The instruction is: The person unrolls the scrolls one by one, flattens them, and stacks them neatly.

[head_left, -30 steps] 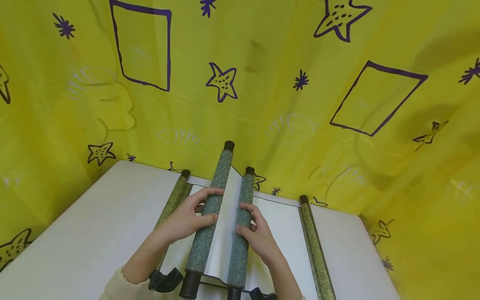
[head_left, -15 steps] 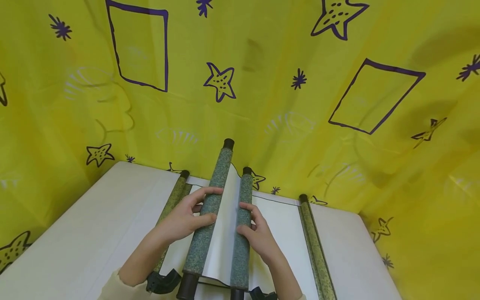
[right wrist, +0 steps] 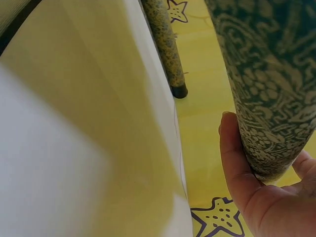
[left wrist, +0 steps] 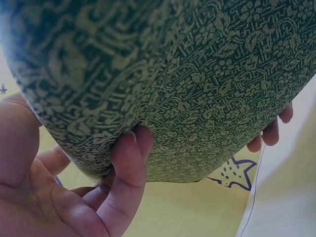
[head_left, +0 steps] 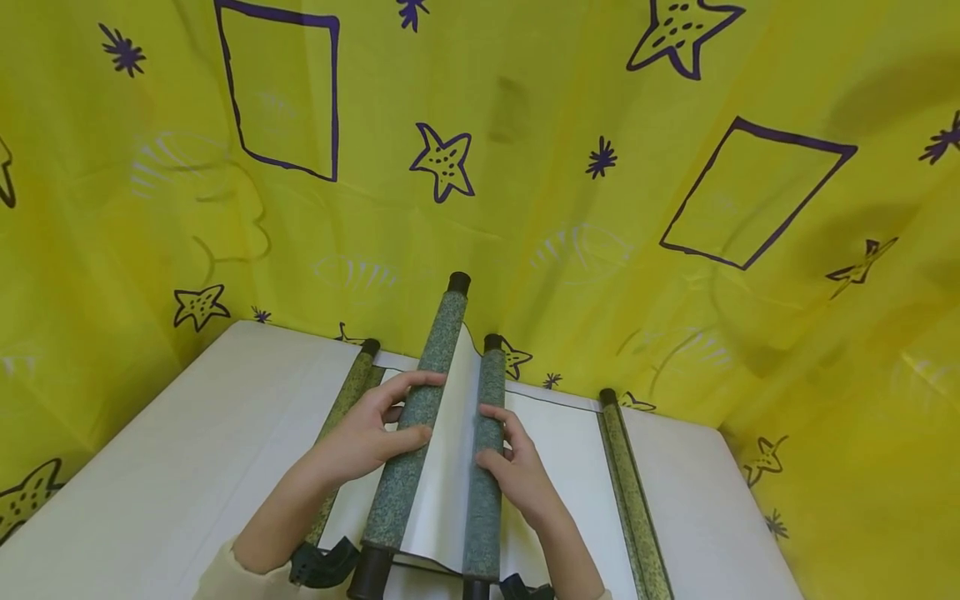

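Observation:
A scroll in blue-green patterned cloth [head_left: 405, 483] is held up with a strip of white paper [head_left: 442, 467] showing between its two rolled sides. Dark knobs [head_left: 459, 284] cap the rod ends. My left hand [head_left: 363, 433] grips the left roll, with thumb and fingers round it. The right roll [head_left: 483, 500] is in the grip of my right hand [head_left: 521, 475]. From below, the left wrist view shows fingers [left wrist: 126, 163] curled against the green floral cloth [left wrist: 207, 98]. In the right wrist view, my right hand cups the roll's lower edge.
Beneath lies a second, opened scroll of white paper [head_left: 558, 450], with olive-patterned rolls at its left [head_left: 348, 400] and right [head_left: 630, 483]. It rests on a white table [head_left: 180, 450]. Yellow curtains [head_left: 510, 208] with purple stars hang around. Dark wrist straps [head_left: 324, 564] circle the wrists.
The lower end of the left roll has shifted slightly left and its top slightly up. The lower end of the right roll has moved a little right, so the paper between looks slightly wider.

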Demonstrator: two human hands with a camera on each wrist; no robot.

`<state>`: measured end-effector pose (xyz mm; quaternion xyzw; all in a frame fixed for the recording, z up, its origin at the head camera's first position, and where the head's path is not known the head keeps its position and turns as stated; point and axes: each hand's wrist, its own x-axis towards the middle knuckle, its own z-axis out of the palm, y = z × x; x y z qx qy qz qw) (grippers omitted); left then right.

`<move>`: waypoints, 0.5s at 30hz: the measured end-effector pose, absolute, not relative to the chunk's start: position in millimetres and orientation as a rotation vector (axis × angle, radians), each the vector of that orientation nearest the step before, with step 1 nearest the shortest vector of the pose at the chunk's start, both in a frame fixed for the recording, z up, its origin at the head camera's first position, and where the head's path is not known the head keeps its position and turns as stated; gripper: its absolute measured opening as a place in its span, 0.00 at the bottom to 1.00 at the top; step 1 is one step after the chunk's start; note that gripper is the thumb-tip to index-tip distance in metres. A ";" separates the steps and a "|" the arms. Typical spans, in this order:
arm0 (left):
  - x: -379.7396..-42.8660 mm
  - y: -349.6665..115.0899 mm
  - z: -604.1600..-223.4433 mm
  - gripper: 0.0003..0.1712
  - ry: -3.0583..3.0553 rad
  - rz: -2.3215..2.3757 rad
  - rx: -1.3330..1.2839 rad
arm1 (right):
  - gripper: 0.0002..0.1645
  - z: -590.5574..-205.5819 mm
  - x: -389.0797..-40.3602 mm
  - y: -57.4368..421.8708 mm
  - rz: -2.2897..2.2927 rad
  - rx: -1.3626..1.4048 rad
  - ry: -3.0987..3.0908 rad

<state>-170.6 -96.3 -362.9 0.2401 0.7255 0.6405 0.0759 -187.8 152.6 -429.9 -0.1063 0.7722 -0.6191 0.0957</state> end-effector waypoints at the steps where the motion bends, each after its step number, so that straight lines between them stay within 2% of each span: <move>1: -170.5 -96.5 -362.4 0.32 2.183 1.919 0.725 | 0.34 -429.8 -187.9 152.6 -1.834 -0.317 2.291; 15: -168.9 -101.6 -359.5 0.32 2.157 1.957 0.743 | 0.33 -431.7 -189.3 153.9 -1.810 -0.314 2.318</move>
